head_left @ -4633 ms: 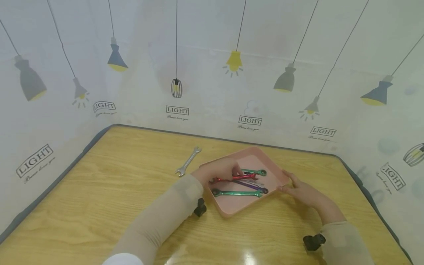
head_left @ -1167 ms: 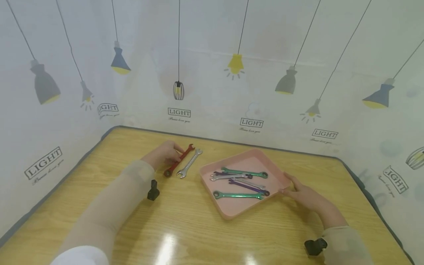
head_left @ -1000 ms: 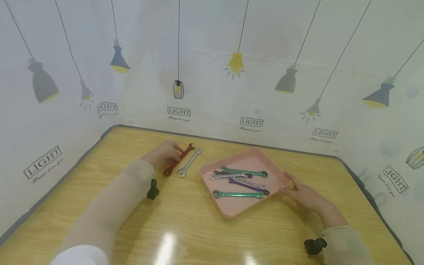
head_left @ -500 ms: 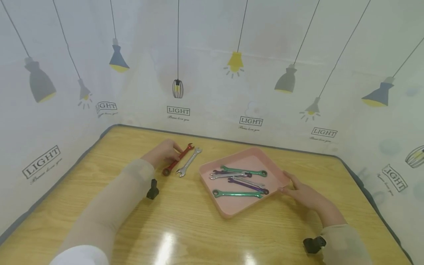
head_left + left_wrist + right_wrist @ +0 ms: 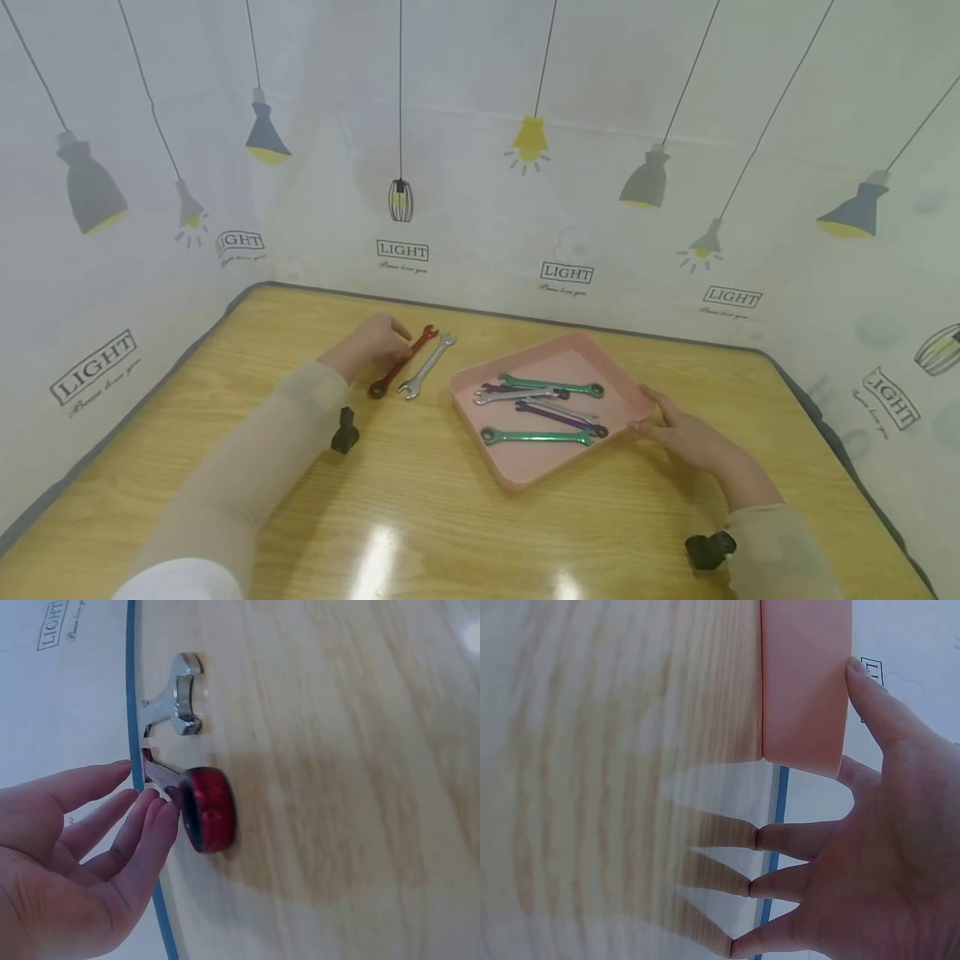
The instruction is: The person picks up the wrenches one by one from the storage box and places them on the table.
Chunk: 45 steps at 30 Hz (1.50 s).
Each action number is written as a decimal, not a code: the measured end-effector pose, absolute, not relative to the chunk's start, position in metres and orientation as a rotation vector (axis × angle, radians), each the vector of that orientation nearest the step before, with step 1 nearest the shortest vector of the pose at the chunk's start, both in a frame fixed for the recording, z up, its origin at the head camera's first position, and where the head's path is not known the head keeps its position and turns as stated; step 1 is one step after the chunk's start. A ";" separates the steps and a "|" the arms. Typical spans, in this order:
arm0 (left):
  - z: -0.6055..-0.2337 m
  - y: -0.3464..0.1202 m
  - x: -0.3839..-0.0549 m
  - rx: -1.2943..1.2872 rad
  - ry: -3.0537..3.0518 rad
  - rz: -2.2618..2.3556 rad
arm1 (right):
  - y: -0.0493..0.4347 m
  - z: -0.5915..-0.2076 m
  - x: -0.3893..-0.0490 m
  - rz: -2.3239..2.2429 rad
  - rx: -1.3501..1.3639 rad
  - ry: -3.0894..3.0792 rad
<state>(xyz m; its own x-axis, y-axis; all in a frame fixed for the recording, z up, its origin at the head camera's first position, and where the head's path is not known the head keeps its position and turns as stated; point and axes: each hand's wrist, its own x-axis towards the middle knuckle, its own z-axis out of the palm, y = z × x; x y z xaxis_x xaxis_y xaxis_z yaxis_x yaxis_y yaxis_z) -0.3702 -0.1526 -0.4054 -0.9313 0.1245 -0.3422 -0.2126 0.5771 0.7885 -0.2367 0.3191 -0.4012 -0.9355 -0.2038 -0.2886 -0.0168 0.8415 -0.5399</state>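
Observation:
A red ratchet wrench (image 5: 401,364) lies slantwise on the table beside a silver open-ended wrench (image 5: 427,367). My left hand (image 5: 375,343) is at the red wrench's left side. In the left wrist view its fingers (image 5: 156,825) are loosely bent by the wrench's ring end (image 5: 210,810), thumb and fingers apart; whether a fingertip touches it is hard to tell. The pink tray (image 5: 517,477) holds green wrenches (image 5: 538,437), purple wrenches (image 5: 558,418) and silver wrenches (image 5: 517,397). My right hand (image 5: 693,437) touches the tray's right corner, thumb on the rim, other fingers straight and spread on the table.
The wooden table (image 5: 420,517) ends at a dark edge along a pale wall cloth (image 5: 480,167) printed with lamps. Black wrist mounts (image 5: 345,431) sit under both forearms.
My left hand went from inside the tray to the table at left, bringing the red wrench beside the silver one. Lately its fingers have loosened from the wrench. The right hand stays at the tray.

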 end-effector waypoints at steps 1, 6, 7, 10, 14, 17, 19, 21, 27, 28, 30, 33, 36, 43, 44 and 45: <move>-0.404 -0.152 -0.370 -0.072 2.441 1.305 | 0.319 -0.401 -0.237 -0.786 -0.167 2.683; -0.397 -0.143 -0.372 -0.069 2.444 1.271 | 0.320 -0.401 -0.237 -0.788 -0.165 2.681; -0.395 -0.141 -0.372 -0.062 2.452 1.253 | 0.320 -0.400 -0.237 -0.786 -0.164 2.682; -0.391 -0.132 -0.372 -0.038 2.482 1.200 | 0.320 -0.401 -0.237 -0.784 -0.163 2.684; -0.384 -0.120 -0.367 0.028 2.506 1.172 | 0.321 -0.402 -0.237 -0.786 -0.162 2.680; -0.379 -0.111 -0.363 0.080 2.508 1.180 | 0.321 -0.402 -0.238 -0.784 -0.163 2.682; -0.376 -0.105 -0.361 0.115 2.507 1.186 | 0.321 -0.402 -0.238 -0.787 -0.165 2.683; -0.373 -0.098 -0.359 0.140 2.503 1.189 | 0.321 -0.402 -0.238 -0.784 -0.163 2.685; -0.368 -0.078 -0.356 0.222 2.448 1.204 | 0.320 -0.401 -0.236 -0.780 -0.148 2.684; -0.367 -0.074 -0.356 0.234 2.444 1.204 | 0.320 -0.401 -0.236 -0.783 -0.148 2.685; -0.366 -0.066 -0.354 0.251 2.434 1.214 | 0.320 -0.402 -0.237 -0.787 -0.145 2.681; -0.366 -0.056 -0.350 0.273 2.434 1.209 | 0.319 -0.403 -0.237 -0.783 -0.138 2.680; -0.365 -0.046 -0.346 0.301 2.432 1.200 | 0.320 -0.404 -0.237 -0.775 -0.134 2.682; -0.374 -0.025 -0.339 0.451 2.400 1.201 | 0.321 -0.405 -0.237 -0.781 -0.157 2.685; -0.375 -0.022 -0.337 0.481 2.392 1.198 | 0.321 -0.405 -0.237 -0.782 -0.162 2.686; -0.376 -0.019 -0.336 0.507 2.384 1.194 | 0.320 -0.404 -0.237 -0.784 -0.164 2.686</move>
